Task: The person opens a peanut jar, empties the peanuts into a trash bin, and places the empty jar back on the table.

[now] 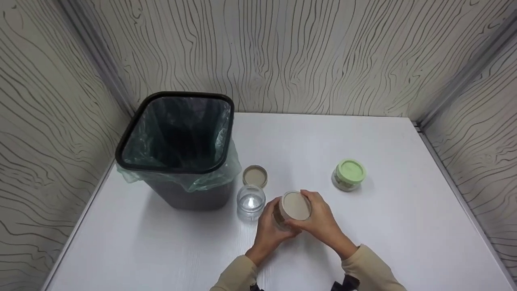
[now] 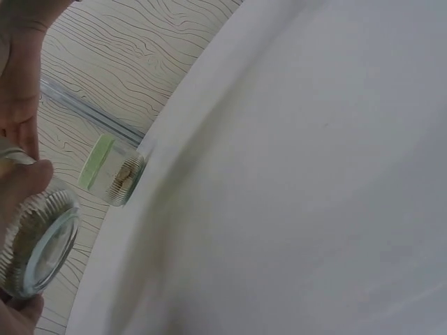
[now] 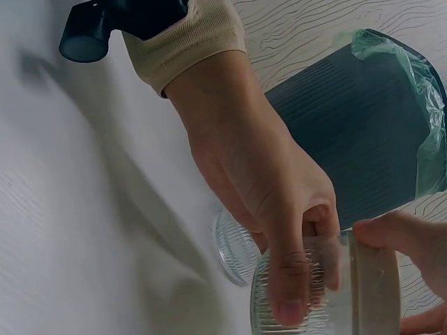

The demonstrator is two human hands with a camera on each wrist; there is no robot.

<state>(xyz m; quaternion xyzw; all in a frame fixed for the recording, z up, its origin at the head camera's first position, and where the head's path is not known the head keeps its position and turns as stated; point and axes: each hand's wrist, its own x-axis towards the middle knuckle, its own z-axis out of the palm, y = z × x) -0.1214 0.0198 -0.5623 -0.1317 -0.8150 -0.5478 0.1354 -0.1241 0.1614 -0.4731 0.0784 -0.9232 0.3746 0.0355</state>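
Observation:
Both hands are on a glass jar point(image 3: 328, 286) with a beige lid point(image 1: 296, 205), lifted and tilted above the white table. My left hand point(image 1: 270, 230) grips its ribbed glass body, with the thumb on one side and fingers on the other. At the lid, my right hand point(image 1: 321, 216) holds the rim between thumb and fingers. Something brown shows through the glass, partly hidden by fingers. Left of the hands stands an uncovered clear jar point(image 1: 251, 201), and just behind it lies a loose beige lid point(image 1: 255, 177).
To the right stands a glass jar with a green lid point(image 1: 351, 171); brownish bits lie in its bottom. A dark bin point(image 1: 194, 198) lined with a green bag point(image 1: 234, 159) stands on the left of the white table point(image 1: 387, 226). Wood-patterned panels point(image 1: 282, 56) enclose the back and sides.

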